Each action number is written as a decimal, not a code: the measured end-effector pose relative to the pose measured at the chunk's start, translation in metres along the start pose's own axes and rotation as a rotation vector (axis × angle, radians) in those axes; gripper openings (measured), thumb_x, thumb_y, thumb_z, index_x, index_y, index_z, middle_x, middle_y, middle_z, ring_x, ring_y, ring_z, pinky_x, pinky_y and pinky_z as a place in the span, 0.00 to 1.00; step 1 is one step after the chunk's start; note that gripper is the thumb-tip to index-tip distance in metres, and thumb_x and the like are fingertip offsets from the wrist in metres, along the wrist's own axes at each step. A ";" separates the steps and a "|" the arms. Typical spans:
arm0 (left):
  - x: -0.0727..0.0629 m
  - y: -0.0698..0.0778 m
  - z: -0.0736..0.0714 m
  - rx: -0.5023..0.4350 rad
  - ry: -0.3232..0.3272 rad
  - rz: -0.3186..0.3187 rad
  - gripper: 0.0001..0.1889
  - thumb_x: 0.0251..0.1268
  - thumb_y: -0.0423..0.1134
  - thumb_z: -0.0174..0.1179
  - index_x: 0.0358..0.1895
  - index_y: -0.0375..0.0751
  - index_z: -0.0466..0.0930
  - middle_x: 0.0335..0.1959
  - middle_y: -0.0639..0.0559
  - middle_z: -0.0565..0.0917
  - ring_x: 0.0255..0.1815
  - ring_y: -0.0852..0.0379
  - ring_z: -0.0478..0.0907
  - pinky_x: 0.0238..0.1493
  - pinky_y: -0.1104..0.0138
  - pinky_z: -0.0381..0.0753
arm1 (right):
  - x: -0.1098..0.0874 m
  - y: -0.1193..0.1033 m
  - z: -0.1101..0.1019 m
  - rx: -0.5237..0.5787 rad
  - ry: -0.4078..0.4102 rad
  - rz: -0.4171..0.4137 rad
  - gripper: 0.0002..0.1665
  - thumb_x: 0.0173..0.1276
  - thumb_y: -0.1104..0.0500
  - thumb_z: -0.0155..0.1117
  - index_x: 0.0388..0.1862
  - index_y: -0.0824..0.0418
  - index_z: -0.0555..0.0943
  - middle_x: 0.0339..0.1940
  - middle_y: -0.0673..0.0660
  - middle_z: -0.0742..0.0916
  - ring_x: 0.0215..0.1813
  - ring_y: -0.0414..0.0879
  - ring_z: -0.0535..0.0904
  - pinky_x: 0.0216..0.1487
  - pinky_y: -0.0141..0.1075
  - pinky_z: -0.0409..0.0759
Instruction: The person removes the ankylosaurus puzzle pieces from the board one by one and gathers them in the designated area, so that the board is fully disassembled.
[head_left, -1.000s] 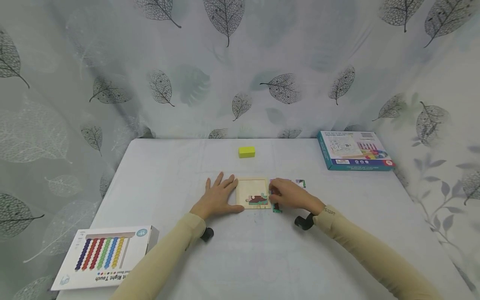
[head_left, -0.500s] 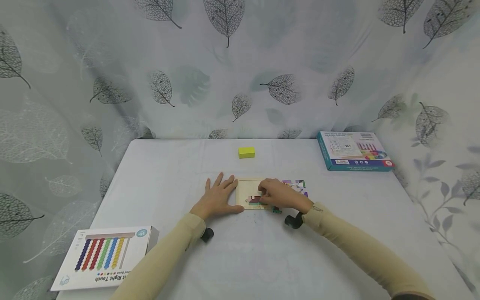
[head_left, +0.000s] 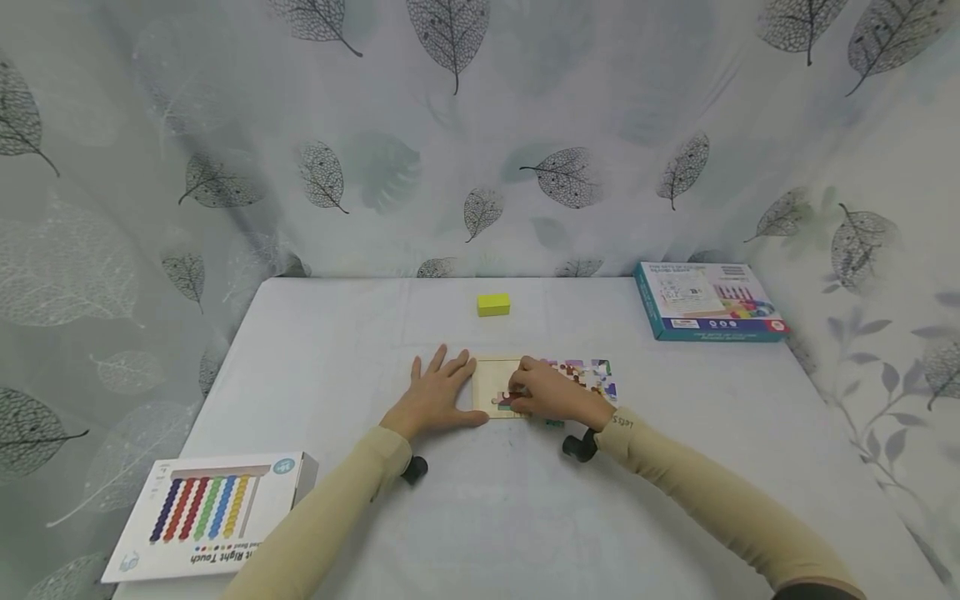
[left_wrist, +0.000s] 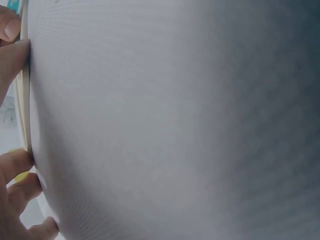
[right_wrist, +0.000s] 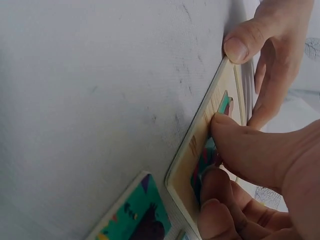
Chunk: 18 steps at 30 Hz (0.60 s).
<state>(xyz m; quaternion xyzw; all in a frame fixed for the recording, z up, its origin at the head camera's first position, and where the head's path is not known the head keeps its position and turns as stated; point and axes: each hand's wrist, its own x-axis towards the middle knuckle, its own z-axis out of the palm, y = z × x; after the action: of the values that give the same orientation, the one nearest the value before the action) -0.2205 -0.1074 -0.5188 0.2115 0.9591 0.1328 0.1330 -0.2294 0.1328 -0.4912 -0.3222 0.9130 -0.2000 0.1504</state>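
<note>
A shallow wooden puzzle tray (head_left: 495,372) lies mid-table with joined puzzle pieces (head_left: 503,401) along its near side. My left hand (head_left: 429,396) spreads along the tray's left edge, thumb at the near corner and forefinger at the far one. In the right wrist view the left thumb (right_wrist: 237,49) rests on that near corner. My right hand (head_left: 551,392) reaches over the tray's right part, thumb and bent fingers pinching a dark green puzzle piece (right_wrist: 204,162) low in the tray. The fingers hide most of that piece.
Several loose puzzle pieces (head_left: 600,375) lie right of the tray, one green piece (right_wrist: 145,220) close to its near right corner. A yellow-green block (head_left: 493,305) stands behind. A bead toy box (head_left: 213,512) sits front left, and a teal-edged box (head_left: 708,302) back right.
My right hand has moved left from the tray's right edge to over the pieces inside, uncovering the loose pieces on the right. The left hand has stayed put.
</note>
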 end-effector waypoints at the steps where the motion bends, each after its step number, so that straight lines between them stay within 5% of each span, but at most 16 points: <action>1: 0.000 0.000 0.000 0.001 -0.001 -0.001 0.54 0.55 0.75 0.60 0.81 0.52 0.55 0.83 0.52 0.54 0.86 0.39 0.39 0.76 0.29 0.41 | 0.000 0.000 0.000 0.009 0.005 -0.003 0.12 0.68 0.56 0.69 0.45 0.62 0.86 0.41 0.56 0.81 0.38 0.40 0.73 0.41 0.31 0.77; 18: -0.002 0.001 -0.002 0.001 0.000 0.003 0.53 0.55 0.75 0.60 0.80 0.52 0.56 0.83 0.52 0.55 0.85 0.38 0.40 0.76 0.29 0.43 | -0.001 0.001 0.003 0.060 0.023 -0.002 0.09 0.68 0.58 0.70 0.43 0.60 0.81 0.41 0.55 0.79 0.38 0.41 0.73 0.42 0.32 0.76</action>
<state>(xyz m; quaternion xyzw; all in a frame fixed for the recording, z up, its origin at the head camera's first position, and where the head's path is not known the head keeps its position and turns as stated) -0.2192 -0.1077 -0.5160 0.2128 0.9589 0.1326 0.1328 -0.2279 0.1338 -0.4941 -0.3161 0.9079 -0.2313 0.1493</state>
